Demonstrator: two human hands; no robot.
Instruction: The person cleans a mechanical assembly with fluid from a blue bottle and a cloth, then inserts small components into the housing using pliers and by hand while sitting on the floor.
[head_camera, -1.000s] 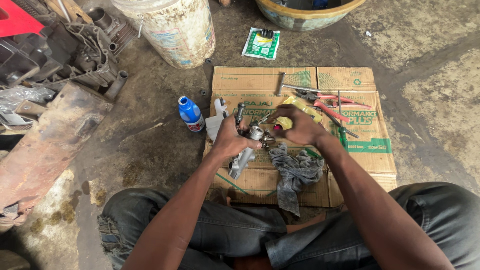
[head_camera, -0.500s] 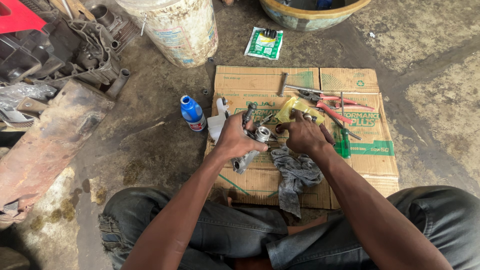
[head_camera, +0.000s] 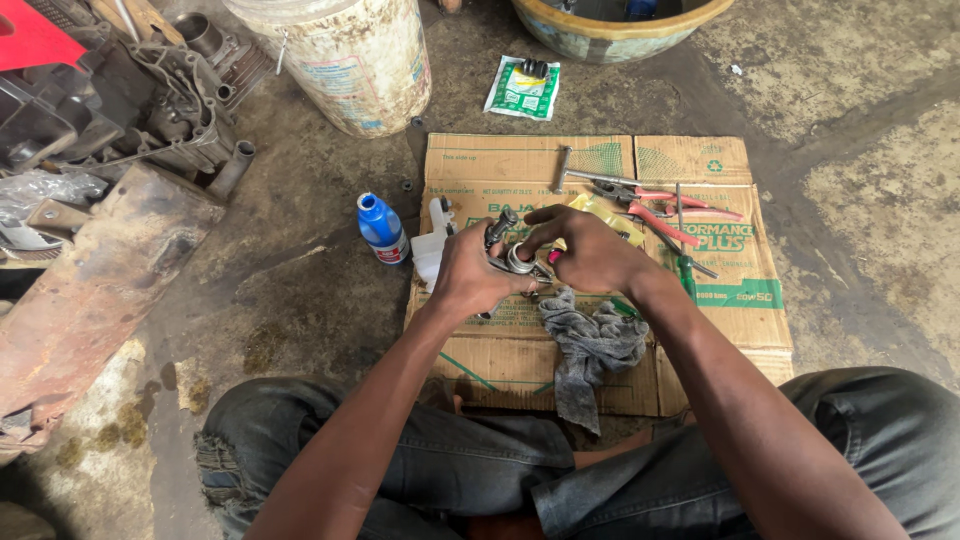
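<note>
Gripping a small metal engine part (head_camera: 512, 258) over the flattened cardboard sheet (head_camera: 690, 160), the left hand (head_camera: 470, 275) is closing round its body while the right hand (head_camera: 590, 250), which was working higher a moment ago, is now pinching its top. Below them on the cardboard a grey rag (head_camera: 590, 350) is lying; left of the cardboard a blue bottle (head_camera: 380, 228) is standing.

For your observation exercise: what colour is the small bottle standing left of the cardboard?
Blue, with a blue cap and a pale label: the bottle shows best in the head view.
</note>
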